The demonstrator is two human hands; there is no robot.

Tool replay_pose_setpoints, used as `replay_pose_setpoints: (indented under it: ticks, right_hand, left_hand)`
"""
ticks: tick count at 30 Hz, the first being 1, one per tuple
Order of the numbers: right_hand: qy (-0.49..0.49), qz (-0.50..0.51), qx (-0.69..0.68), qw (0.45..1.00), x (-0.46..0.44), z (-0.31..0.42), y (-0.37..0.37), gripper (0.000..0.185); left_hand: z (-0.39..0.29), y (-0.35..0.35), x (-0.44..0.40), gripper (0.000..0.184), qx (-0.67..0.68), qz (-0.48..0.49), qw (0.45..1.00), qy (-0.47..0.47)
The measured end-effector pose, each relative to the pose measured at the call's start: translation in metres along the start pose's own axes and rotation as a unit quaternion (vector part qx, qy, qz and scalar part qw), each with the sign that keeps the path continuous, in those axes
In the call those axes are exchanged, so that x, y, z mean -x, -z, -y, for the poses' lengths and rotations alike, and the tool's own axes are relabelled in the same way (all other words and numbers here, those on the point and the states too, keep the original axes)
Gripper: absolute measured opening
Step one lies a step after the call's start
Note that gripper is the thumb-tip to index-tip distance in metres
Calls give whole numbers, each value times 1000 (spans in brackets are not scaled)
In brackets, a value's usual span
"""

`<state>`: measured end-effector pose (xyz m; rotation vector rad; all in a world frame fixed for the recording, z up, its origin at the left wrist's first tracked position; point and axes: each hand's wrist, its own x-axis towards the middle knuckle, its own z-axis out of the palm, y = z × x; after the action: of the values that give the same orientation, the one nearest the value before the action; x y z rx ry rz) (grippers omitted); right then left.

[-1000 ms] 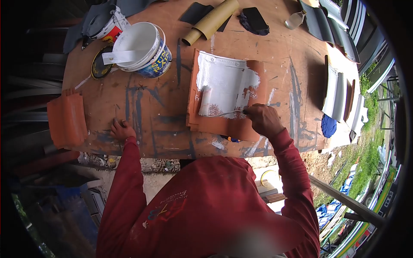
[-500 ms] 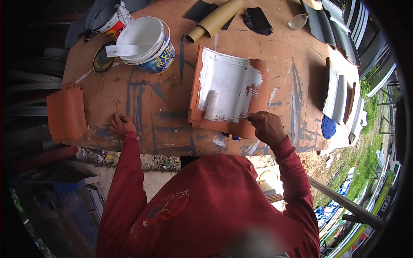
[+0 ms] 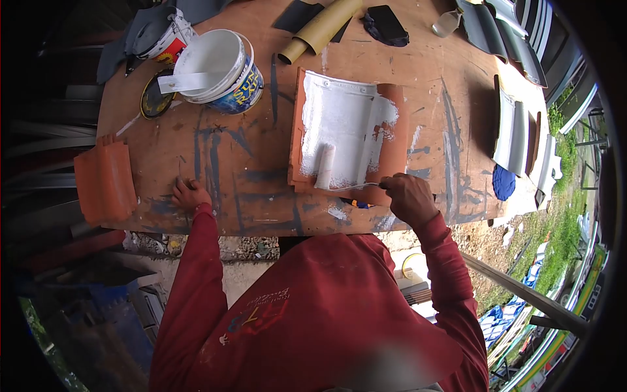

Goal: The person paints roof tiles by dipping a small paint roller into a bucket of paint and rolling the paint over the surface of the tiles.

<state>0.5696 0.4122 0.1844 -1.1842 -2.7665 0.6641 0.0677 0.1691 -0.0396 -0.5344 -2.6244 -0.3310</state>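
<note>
My right hand [image 3: 410, 196] is closed around the handle end of a small paint roller [image 3: 324, 167]. Its white sleeve lies on the lower left part of a curved terracotta roof tile [image 3: 390, 157]. White paint covers most of the tile's middle and left, while bare orange shows along the right side and lower edge. My left hand [image 3: 190, 195] rests on the table's near left part, fingers apart and holding nothing I can see. To its left lies another orange roof tile [image 3: 108, 183], unpainted.
A white paint bucket [image 3: 245, 98] with a flat white strip across its rim stands at the back left, beside a smaller paint pail [image 3: 171, 42]. Behind the tile lie a brown roll [image 3: 320, 32] and a black phone-like slab [image 3: 386, 25]. Painted tiles [image 3: 509, 134] line the right.
The roller has moved slightly down the tile relative to the painted area, with my right hand following. My left hand stays at the same place on the table. The whole view has shifted slightly.
</note>
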Motion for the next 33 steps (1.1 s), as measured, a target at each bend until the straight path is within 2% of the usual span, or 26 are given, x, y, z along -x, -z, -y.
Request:
replay_pose_setpoints:
  ticks: [1, 2, 4, 8, 11, 12, 14, 15, 18, 20, 22, 24, 28, 29, 31, 33]
  right_hand:
    - [10, -5, -9, 1000, -10, 9, -14, 12]
    - [8, 34, -26, 999, -19, 25, -15, 18]
    - [16, -6, -52, 999, -17, 28, -22, 24]
    - [-14, -51, -70, 996, 16, 16, -21, 25]
    - [-130, -31, -273, 953, 42, 21, -28, 29]
    - [-131, -30, -274, 952, 47, 26, -31, 29]
    - [-222, 16, -449, 865, 51, 41, -37, 28]
    - [-224, 13, -448, 866, 51, 48, -38, 28]
    - [-201, -58, -535, 819, 48, 62, -39, 42]
    - [-200, -50, -532, 821, 52, 49, -29, 46]
    - [-232, -81, -609, 754, 53, 32, -25, 43]
    - [-247, -126, -612, 740, 41, 16, -24, 40]
    - [-309, -177, -669, 652, -18, -18, -36, 35]
    - [-311, -180, -671, 649, -29, -22, -44, 35]
    - [-267, -246, -622, 694, -46, -22, -53, 34]
    - [-279, -216, -613, 706, -35, -24, -46, 35]
  left_hand:
    - [2, 2, 0, 48, -7, 15, 1000, 10]
    - [3, 3, 0, 48, -7, 10, 1000, 9]
    - [2, 1, -1, 48, -8, 34, 999, 21]
    - [4, -2, 0, 48, -11, 16, 1000, 12]
    - [2, 6, 1, 48, -6, 26, 1000, 15]
    - [3, 5, 1, 49, -9, 19, 1000, 7]
    - [1, 1, -1, 50, -7, 12, 1000, -3]
    - [2, -1, -1, 50, 0, 13, 1000, 2]
    - [4, -2, 0, 51, 2, 16, 1000, 7]
    - [7, -1, -1, 51, -3, 18, 1000, 6]
    - [7, -3, 0, 51, -9, 19, 1000, 5]
    - [7, -4, 0, 51, -8, 17, 1000, 4]
    - [7, -3, 1, 50, -10, 10, 1000, 4]
    - [7, -3, 1, 50, -9, 10, 1000, -2]
    - [10, -6, -1, 49, -19, 9, 1000, -3]
    - [10, -6, -1, 50, -15, 2, 1000, -2]
